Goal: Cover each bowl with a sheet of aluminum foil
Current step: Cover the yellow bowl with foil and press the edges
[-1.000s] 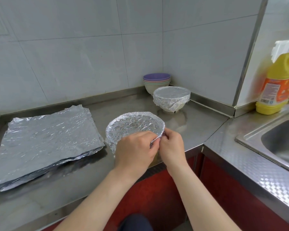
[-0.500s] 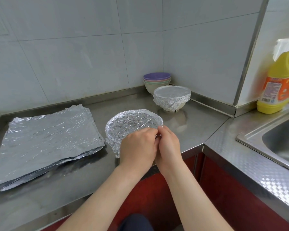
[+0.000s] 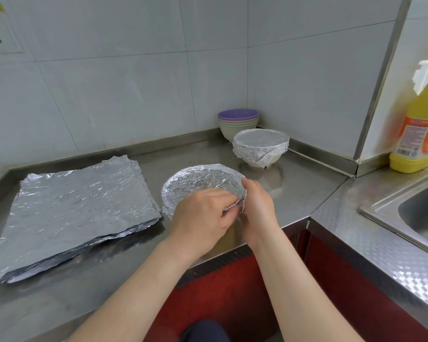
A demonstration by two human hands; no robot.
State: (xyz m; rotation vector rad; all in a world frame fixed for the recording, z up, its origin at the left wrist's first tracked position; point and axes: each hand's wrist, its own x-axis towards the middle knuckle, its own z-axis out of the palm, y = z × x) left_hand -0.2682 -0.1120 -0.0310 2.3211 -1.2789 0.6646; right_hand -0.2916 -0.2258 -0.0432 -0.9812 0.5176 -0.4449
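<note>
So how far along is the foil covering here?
Done: the covered bowl by the corner is wrapped over its rim. In hand: the left hand and right hand pinch foil down round the near bowl at its near edge. Left: the stacked bowls in the corner are bare, and foil sheets wait alongside.

Yellow bottle (image 3: pixel 420 134), sink (image 3: pixel 381 213) — partly off-frame.

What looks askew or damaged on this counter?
Nothing spilled or broken. The rear foil-covered white bowl wears its foil unevenly, one flap hanging toward its base. The stack of crinkled foil sheets is fanned along its near edge. The front foil-wrapped bowl looks fine.
</note>
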